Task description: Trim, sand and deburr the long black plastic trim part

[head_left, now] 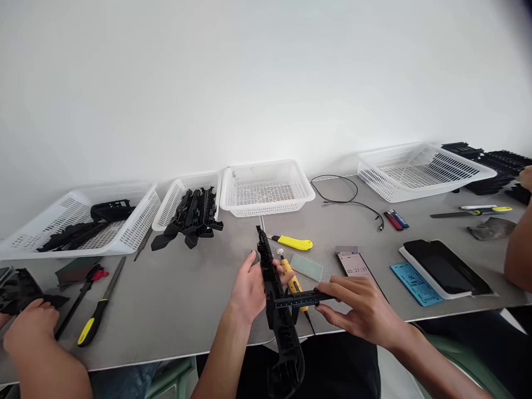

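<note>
My left hand (248,291) grips a long black plastic part (285,332), which stands at a slant over the table's front edge with its lower end above my lap. In my right hand (366,307) is a black caliper (305,298), set across the part with its jaws around or beside the middle; exact contact is unclear. Just behind the part lie a yellow pen-shaped power tool (295,282) and a pale green flat block (306,267). A yellow utility knife (295,243) rests farther back. Right of these, a phone (356,265) showing a timer is partly covered by my right hand.
White baskets line the wall: one (268,211) at centre, one with black parts (195,213) beside it, others left and right (386,188). A co-worker's hand (33,327) holds a black part at left, near a file (100,310). Another person's arm (519,249) is at right.
</note>
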Tool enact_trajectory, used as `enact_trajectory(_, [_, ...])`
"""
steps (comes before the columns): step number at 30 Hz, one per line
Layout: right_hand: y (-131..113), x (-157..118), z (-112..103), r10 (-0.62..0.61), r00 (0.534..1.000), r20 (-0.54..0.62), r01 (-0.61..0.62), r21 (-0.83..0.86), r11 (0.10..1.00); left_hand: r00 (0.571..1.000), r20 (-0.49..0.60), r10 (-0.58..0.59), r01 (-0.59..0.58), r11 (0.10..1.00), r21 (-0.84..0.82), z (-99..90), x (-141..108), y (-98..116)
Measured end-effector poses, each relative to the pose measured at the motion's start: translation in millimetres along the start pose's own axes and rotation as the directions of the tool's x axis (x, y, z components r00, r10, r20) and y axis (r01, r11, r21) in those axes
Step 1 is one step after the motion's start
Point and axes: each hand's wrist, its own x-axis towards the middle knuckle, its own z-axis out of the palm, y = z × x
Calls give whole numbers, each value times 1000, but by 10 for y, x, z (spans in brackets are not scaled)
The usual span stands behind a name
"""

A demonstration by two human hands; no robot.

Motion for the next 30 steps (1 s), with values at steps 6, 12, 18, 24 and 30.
enact_trajectory(6, [-39, 40, 16, -3, 999, -33, 1, -45, 999, 1000, 6, 12, -11, 1000, -29, 2, -12, 10])
enact_trajectory(12, [-141, 53, 89, 54, 993, -108, -63, -83, 994, 1000, 7, 18, -18, 1000, 9, -9, -3, -10])
enact_trajectory(18, [-118, 57, 84, 28, 994, -102, -36, -82, 996, 1000, 21, 5, -6, 1000, 5, -11, 0, -11])
enact_trajectory(24, [-65, 62, 36, 1, 999, -53, -6, -84, 996, 1000, -5, 20, -20, 1000, -4, 44, -34, -16])
enact_trajectory(30, [-44, 63, 35, 0, 999, -37, -3, -87, 996, 1000, -1, 29, -29, 1000, 1, 15, -28, -18])
